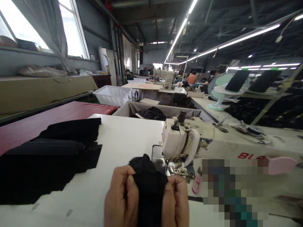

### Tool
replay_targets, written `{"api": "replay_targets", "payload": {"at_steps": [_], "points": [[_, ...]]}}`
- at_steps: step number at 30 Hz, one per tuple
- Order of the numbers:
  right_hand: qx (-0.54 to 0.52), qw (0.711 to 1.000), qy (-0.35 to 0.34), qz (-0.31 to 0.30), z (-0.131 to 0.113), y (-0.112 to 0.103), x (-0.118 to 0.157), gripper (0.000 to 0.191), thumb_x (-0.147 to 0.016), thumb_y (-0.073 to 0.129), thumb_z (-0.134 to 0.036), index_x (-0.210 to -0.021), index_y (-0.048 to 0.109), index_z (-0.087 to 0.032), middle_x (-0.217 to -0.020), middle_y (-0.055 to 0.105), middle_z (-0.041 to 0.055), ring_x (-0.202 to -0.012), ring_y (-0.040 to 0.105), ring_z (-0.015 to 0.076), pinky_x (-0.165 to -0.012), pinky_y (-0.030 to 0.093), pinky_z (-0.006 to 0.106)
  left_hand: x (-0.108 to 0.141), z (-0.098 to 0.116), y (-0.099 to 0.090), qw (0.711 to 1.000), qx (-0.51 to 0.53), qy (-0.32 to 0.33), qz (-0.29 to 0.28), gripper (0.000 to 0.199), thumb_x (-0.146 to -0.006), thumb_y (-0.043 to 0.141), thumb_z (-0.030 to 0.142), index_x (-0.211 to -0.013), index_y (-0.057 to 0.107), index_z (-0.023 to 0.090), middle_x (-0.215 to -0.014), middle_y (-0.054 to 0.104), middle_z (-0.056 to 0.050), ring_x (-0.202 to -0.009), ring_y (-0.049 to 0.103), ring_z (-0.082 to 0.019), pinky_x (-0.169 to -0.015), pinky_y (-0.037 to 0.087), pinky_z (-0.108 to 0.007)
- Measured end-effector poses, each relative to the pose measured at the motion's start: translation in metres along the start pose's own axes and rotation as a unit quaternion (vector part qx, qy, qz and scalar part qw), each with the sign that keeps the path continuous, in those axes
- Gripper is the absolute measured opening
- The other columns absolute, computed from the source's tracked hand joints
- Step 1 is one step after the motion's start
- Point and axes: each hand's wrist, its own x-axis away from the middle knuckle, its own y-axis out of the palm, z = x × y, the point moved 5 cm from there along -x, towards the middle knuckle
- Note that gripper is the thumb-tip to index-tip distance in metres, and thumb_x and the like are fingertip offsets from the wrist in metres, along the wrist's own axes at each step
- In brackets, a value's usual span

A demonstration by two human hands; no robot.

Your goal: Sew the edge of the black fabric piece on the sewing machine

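Between left hand (121, 195) and right hand (176, 198) | black fabric (151, 186) | soft, folded

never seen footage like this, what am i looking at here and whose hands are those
There is one picture, from a camera worn on a person's head, looking forward and down. No robot is involved: the left hand and right hand are the wearer's own, both bare. Between them they pinch a piece of black fabric. Just beyond, to the right, stands a sewing machine on a white table. More dark cloth lies on the table's left side, and a fan stands farther back at right. A patch at lower right is pixelated, so I can't tell what it hides.
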Motion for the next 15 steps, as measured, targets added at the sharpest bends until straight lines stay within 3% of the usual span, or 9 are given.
{"api": "replay_targets", "payload": {"at_steps": [3,6,8,11,13,15], "points": [[0.077,0.984,-0.163,-0.003,-0.014,-0.002,-0.003,0.011,-0.088,0.051,-0.036,-0.09,0.053,-0.025,-0.074,0.061,0.0036,-0.061,0.058,0.0191,-0.055,0.045,0.028,-0.01,-0.002,-0.012,0.996,-0.028,0.085,0.002,0.013,-0.086,0.047,0.03,-0.087,0.057,0.021,-0.064,0.062,0.002,-0.059,0.061,-0.015,-0.061,0.049,-0.021],[0.092,0.963,-0.254,0.005,-0.019,-0.004,-0.003,0.008,-0.085,0.053,-0.021,-0.092,0.054,-0.025,-0.086,0.065,0.0062,-0.075,0.063,0.021,-0.071,0.045,0.033,-0.019,-0.013,-0.014,0.995,-0.022,0.061,-0.073,0.015,-0.089,0.049,0.033,-0.091,0.059,0.022,-0.068,0.063,0.004,-0.059,0.061,-0.013,-0.056,0.047,-0.019],[0.092,0.969,-0.229,0.002,-0.019,-0.006,-0.006,0.014,-0.084,0.057,-0.023,-0.097,0.055,-0.026,-0.086,0.064,0.0036,-0.075,0.062,0.0189,-0.072,0.044,0.03,-0.021,-0.018,-0.012,0.992,-0.006,0.022,-0.123,0.02,-0.091,0.048,0.034,-0.08,0.059,0.022,-0.062,0.059,0.005,-0.054,0.056,-0.012,-0.05,0.043,-0.017],[0.069,0.989,-0.069,-0.107,-0.01,-0.003,-0.017,0.029,-0.082,0.059,-0.045,-0.104,0.06,-0.025,-0.07,0.058,-0.0018,-0.061,0.055,0.0162,-0.058,0.042,0.025,-0.017,-0.019,-0.01,0.989,0.048,-0.039,-0.137,0.03,-0.091,0.047,0.038,-0.068,0.056,0.02,-0.057,0.05,0.004,-0.051,0.049,-0.011,-0.048,0.039,-0.017],[0.05,0.981,0.006,-0.187,-0.007,-0.001,-0.023,0.031,-0.082,0.057,-0.052,-0.087,0.065,-0.023,-0.061,0.049,-0.0035,-0.057,0.049,0.0152,-0.053,0.038,0.024,-0.01,-0.02,-0.007,0.981,0.097,-0.092,-0.144,0.038,-0.091,0.046,0.043,-0.062,0.05,0.019,-0.056,0.044,0.004,-0.051,0.043,-0.011,-0.046,0.036,-0.018],[0.052,0.976,0.011,-0.212,-0.011,-0.005,-0.028,0.034,-0.082,0.058,-0.051,-0.064,0.062,-0.022,-0.059,0.043,-0.0035,-0.057,0.045,0.0142,-0.054,0.036,0.024,-0.003,-0.022,-0.003,0.966,0.146,-0.139,-0.163,0.039,-0.091,0.043,0.049,-0.066,0.05,0.02,-0.059,0.042,0.004,-0.052,0.041,-0.011,-0.046,0.036,-0.018]]}}
